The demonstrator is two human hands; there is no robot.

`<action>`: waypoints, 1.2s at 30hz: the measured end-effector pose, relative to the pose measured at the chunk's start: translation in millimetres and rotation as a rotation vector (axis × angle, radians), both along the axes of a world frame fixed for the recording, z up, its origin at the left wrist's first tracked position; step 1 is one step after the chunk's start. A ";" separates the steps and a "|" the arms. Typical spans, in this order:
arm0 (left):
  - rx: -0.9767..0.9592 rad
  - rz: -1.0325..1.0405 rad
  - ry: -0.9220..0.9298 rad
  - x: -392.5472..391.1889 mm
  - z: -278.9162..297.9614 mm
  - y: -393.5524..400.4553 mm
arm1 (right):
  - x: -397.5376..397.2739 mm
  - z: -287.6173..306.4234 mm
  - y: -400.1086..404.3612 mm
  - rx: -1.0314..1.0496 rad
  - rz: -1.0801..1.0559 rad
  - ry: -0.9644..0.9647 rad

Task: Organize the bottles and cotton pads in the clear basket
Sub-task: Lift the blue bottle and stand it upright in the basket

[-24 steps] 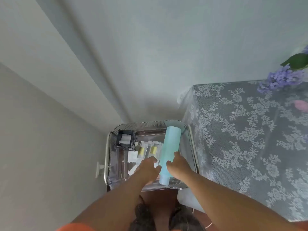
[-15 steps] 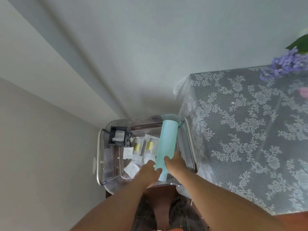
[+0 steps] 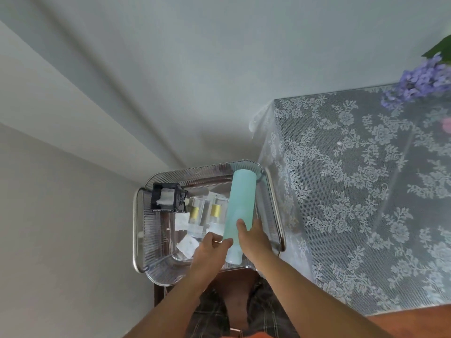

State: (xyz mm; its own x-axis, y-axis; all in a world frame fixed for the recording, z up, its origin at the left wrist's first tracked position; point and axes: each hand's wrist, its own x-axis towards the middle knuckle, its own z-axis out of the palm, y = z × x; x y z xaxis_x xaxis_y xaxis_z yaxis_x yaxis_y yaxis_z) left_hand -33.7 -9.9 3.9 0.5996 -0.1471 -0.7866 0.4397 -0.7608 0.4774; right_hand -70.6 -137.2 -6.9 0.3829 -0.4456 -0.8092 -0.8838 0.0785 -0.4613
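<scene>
A clear ribbed basket (image 3: pixel 156 230) with metal handles sits in front of me. A tall mint-green bottle (image 3: pixel 241 198) lies along its right side, cap end toward me. My right hand (image 3: pixel 253 237) grips the bottle near its lower end, thumb on top. My left hand (image 3: pixel 212 247) touches the same bottle from the left, fingers curled by the cap. Two clear bottles with gold bands (image 3: pixel 205 213) lie beside it. White cotton pads (image 3: pixel 186 245) lie loose on the basket floor. A black holder (image 3: pixel 167 197) with white pads stands in the far left corner.
A table with a grey lace cloth (image 3: pixel 353 191) stands right against the basket. Purple flowers (image 3: pixel 419 81) are at its far corner. A pale wall runs behind and to the left. My legs and a dark stool edge (image 3: pixel 158 293) are below the basket.
The basket and bottle have shifted slightly in view as my head moved. Both hands stay on the mint bottle; my left hand has edged closer to its cap end.
</scene>
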 end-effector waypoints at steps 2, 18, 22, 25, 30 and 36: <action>-0.011 -0.010 -0.097 -4.2 11.2 4.5 | -2.1 8.9 1.5 -0.001 -0.008 -0.031; -0.138 -0.203 -0.618 59.4 94.7 -56.9 | 40.2 65.5 -36.7 0.443 -0.452 -0.131; -0.116 -0.198 -0.601 78.3 95.6 -74.9 | 55.8 83.7 -50.5 0.550 -0.502 -0.175; -0.136 -0.191 -0.572 90.9 93.7 -85.5 | 63.1 96.0 -62.1 0.623 -0.507 -0.260; -0.191 -0.184 -0.554 98.5 95.0 -95.5 | 72.9 107.1 -77.0 0.500 -0.555 -0.308; -0.403 -0.011 -0.500 84.0 85.8 -66.4 | 62.7 108.0 -70.1 0.416 -0.569 -0.378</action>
State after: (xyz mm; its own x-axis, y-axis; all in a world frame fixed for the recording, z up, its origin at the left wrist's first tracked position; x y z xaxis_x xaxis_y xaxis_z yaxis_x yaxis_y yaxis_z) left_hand 50.3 -76.2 89.6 0.8764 -0.3813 -0.2941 0.0830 -0.4820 0.8722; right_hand -7.9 -207.3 101.0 0.4696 -0.3453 -0.8126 -0.4460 0.7015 -0.5559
